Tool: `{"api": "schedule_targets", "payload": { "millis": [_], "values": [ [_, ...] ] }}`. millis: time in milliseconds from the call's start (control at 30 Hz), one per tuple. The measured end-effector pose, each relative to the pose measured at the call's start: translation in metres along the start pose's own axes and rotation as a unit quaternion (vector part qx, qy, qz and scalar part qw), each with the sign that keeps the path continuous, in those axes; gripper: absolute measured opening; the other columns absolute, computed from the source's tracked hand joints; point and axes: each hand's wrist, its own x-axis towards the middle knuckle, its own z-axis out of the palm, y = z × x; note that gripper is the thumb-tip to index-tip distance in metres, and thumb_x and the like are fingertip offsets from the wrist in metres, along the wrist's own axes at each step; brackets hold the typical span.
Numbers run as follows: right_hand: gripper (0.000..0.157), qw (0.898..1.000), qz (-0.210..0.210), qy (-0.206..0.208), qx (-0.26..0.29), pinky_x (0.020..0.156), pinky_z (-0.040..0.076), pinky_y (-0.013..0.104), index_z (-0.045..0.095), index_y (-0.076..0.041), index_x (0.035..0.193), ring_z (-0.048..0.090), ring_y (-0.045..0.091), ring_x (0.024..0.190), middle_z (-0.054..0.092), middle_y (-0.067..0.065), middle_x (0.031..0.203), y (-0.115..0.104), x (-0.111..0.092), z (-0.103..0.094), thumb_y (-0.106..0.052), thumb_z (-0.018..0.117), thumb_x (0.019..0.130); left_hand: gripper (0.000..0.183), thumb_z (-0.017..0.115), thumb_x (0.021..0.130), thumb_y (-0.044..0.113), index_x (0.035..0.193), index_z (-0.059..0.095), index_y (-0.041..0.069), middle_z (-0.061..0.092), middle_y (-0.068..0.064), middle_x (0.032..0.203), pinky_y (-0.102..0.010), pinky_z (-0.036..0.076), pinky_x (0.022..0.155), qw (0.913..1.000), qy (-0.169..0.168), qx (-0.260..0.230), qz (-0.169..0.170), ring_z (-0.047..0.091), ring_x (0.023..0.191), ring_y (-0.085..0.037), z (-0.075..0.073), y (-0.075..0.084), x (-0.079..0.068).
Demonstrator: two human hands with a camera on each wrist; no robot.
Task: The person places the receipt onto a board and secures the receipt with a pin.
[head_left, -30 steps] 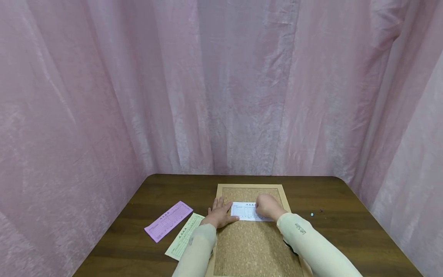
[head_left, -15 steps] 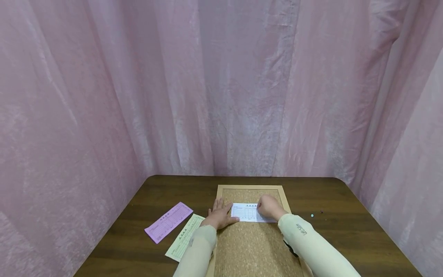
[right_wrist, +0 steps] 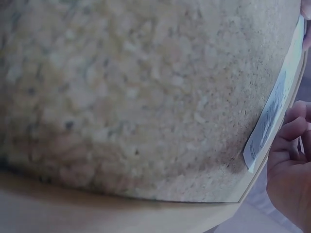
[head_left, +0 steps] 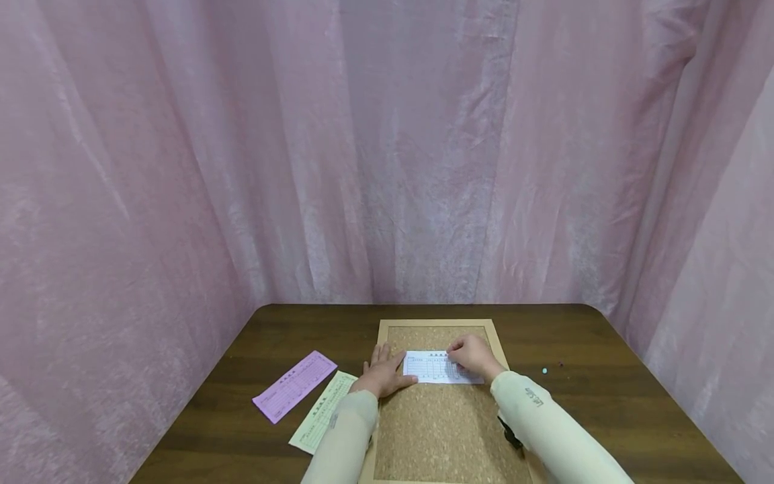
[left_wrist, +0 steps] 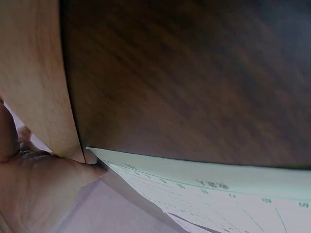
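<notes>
A white printed slip (head_left: 423, 368) lies across the upper part of a wood-framed cork board (head_left: 432, 430). My left hand (head_left: 382, 378) rests flat at the slip's left end, fingers spread over the board's left edge. At the slip's upper right, my right hand (head_left: 474, 356) has its thumb and forefinger tips drawn together. Whatever may be between those tips is hidden. In the right wrist view, the right hand (right_wrist: 289, 179) shows curled fingers beside the slip (right_wrist: 267, 128). The left wrist view catches part of the left hand (left_wrist: 39, 189) by the board's frame (left_wrist: 41, 82).
A pale green slip (head_left: 320, 413) lies left of the board, partly under my left forearm. Further left is a purple slip (head_left: 294, 388). Right of the board, a tiny teal piece (head_left: 545, 371) and a tiny dark piece (head_left: 561, 364) lie on the brown table (head_left: 617, 410).
My right hand has turned from a fist-like pose over the slip to fingertips drawn together near its top edge. The left hand and the slips have stayed in place.
</notes>
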Motion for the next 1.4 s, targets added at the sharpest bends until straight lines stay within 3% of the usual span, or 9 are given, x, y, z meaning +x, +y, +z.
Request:
{"api": "schedule_targets", "payload": {
  "millis": [233, 500, 767, 867, 1067, 1233, 1400],
  "values": [
    [0.003, 0.996, 0.020, 0.027, 0.078, 0.045, 0.043, 0.021, 0.073, -0.002, 0.084, 0.056, 0.012, 0.052, 0.064, 0.006, 0.068, -0.0030, 0.0006, -0.0039, -0.003, 0.072, 0.081, 0.076, 0.065, 0.091, 0.053, 0.153, 0.040, 0.016, 0.011, -0.019, 0.164, -0.066, 0.013, 0.114, 1.0000, -0.002, 0.004, -0.003, 0.002, 0.150, -0.041, 0.0012, -0.0006, 0.0011],
    [0.003, 0.992, 0.039, 0.044, 0.110, 0.047, 0.044, 0.021, 0.073, -0.002, 0.085, 0.058, 0.011, 0.053, 0.068, 0.007, 0.074, -0.0048, 0.0017, -0.0052, -0.004, 0.072, 0.083, 0.076, 0.067, 0.091, 0.051, 0.153, 0.041, 0.015, 0.011, -0.021, 0.163, -0.066, 0.013, 0.113, 1.0000, 0.000, 0.000, 0.001, 0.003, 0.149, -0.042, -0.0006, 0.0003, -0.0007],
    [0.006, 0.989, 0.012, 0.043, 0.138, 0.046, 0.045, 0.019, 0.072, -0.001, 0.078, 0.056, 0.009, 0.050, 0.067, 0.005, 0.072, -0.0030, -0.0003, -0.0018, 0.001, 0.068, 0.082, 0.077, 0.065, 0.091, 0.053, 0.153, 0.040, 0.016, 0.011, -0.020, 0.163, -0.066, 0.014, 0.113, 1.0000, -0.001, 0.004, 0.004, 0.003, 0.149, -0.042, -0.0018, -0.0015, -0.0016],
    [0.006, 0.988, 0.015, 0.038, 0.152, 0.046, 0.046, 0.020, 0.071, 0.003, 0.086, 0.057, 0.010, 0.051, 0.068, 0.005, 0.076, -0.0040, -0.0015, -0.0009, 0.002, 0.066, 0.083, 0.077, 0.066, 0.091, 0.053, 0.153, 0.040, 0.016, 0.011, -0.020, 0.163, -0.066, 0.014, 0.113, 1.0000, -0.002, 0.004, 0.002, 0.004, 0.149, -0.042, -0.0015, -0.0021, -0.0018],
    [0.023, 0.983, 0.018, 0.031, 0.178, 0.049, 0.050, 0.022, 0.067, 0.013, 0.110, 0.057, 0.010, 0.054, 0.070, 0.018, 0.092, -0.0063, -0.0018, 0.0003, 0.002, 0.060, 0.091, 0.077, 0.066, 0.091, 0.053, 0.153, 0.040, 0.016, 0.011, -0.020, 0.163, -0.066, 0.014, 0.113, 1.0000, -0.001, 0.003, 0.001, 0.004, 0.149, -0.042, -0.0018, -0.0009, -0.0024],
    [0.022, 0.980, 0.013, 0.023, 0.198, 0.051, 0.050, 0.021, 0.064, 0.015, 0.111, 0.057, 0.010, 0.056, 0.067, 0.024, 0.100, -0.0065, -0.0015, 0.0004, 0.003, 0.057, 0.093, 0.076, 0.066, 0.091, 0.052, 0.153, 0.040, 0.016, 0.011, -0.020, 0.163, -0.066, 0.014, 0.113, 1.0000, -0.002, 0.003, -0.001, 0.004, 0.149, -0.042, -0.0030, 0.0005, -0.0036],
    [0.021, 0.979, 0.013, 0.018, 0.204, 0.051, 0.048, 0.021, 0.064, 0.014, 0.111, 0.056, 0.010, 0.056, 0.067, 0.018, 0.091, -0.0071, -0.0004, -0.0013, 0.001, 0.058, 0.094, 0.076, 0.066, 0.092, 0.051, 0.153, 0.040, 0.016, 0.012, -0.021, 0.163, -0.066, 0.013, 0.113, 1.0000, -0.002, 0.004, -0.001, 0.004, 0.149, -0.042, -0.0032, 0.0011, -0.0041]
  ]
}}
